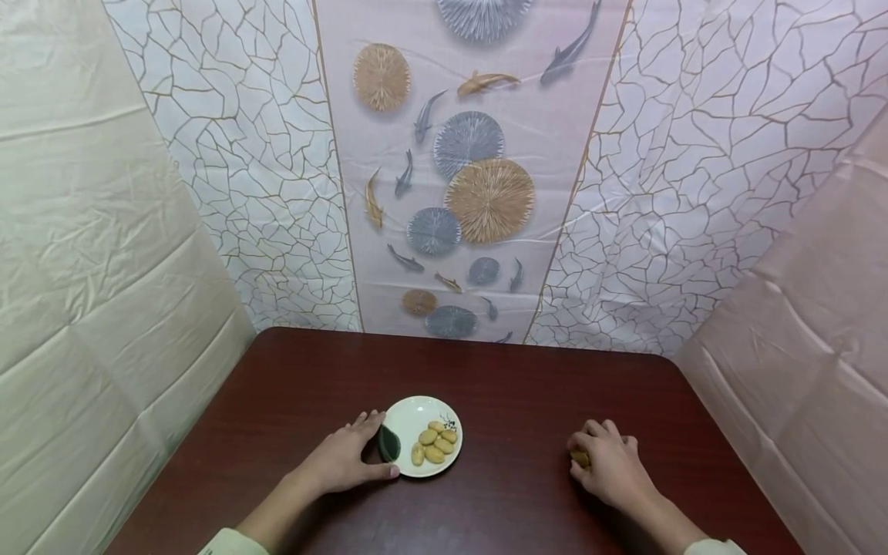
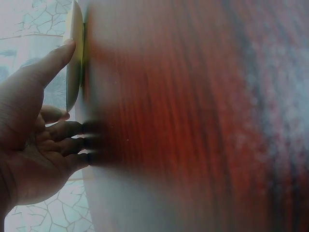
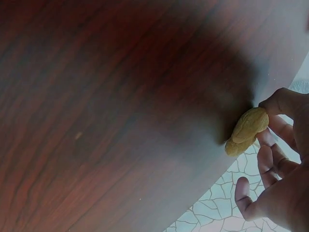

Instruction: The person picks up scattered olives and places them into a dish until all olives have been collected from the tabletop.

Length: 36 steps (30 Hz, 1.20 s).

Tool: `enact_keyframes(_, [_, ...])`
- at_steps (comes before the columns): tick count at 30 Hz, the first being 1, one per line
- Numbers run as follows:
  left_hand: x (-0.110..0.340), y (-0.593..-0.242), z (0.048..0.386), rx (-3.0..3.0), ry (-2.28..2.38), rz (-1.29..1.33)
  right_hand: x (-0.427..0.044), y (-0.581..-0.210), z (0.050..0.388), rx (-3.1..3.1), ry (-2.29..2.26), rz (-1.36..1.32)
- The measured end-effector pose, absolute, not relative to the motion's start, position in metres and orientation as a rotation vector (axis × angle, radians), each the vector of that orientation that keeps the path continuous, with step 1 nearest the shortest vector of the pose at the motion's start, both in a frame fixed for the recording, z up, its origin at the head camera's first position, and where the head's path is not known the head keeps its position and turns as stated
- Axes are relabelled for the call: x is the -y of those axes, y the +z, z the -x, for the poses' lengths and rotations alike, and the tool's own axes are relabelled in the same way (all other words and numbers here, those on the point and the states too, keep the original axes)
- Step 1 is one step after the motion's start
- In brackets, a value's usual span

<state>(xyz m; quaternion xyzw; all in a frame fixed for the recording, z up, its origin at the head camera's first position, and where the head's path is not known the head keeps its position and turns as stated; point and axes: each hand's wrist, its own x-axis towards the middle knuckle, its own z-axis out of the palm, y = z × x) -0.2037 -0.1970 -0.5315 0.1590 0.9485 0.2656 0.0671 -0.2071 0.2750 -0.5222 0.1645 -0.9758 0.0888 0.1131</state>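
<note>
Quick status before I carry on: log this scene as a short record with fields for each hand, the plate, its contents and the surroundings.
Left hand: thumb and index finger touch the rim, on the plate's left side
Right hand: pinches yellow-brown food, away from the plate; contact with table unclear
Plate: round, pale, dark green patch on its left
Contents: several oval yellow pieces, clustered toward the plate's right
Table: dark red-brown
Behind table: patterned sheet with fish motifs
</note>
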Motion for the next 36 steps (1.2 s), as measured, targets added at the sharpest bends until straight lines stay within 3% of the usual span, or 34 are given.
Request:
enact_keyframes(17, [0.196, -0.529, 0.206, -2.858, 0.808, -0.466, -0.257, -0.516, 0.213, 2.753, 0.326, -0.612])
enact_keyframes(36, [0.197, -0.532, 0.205, -2.844, 0.801, -0.458, -0.19, -0.501, 0.219, 2.661, 0.523, -0.803])
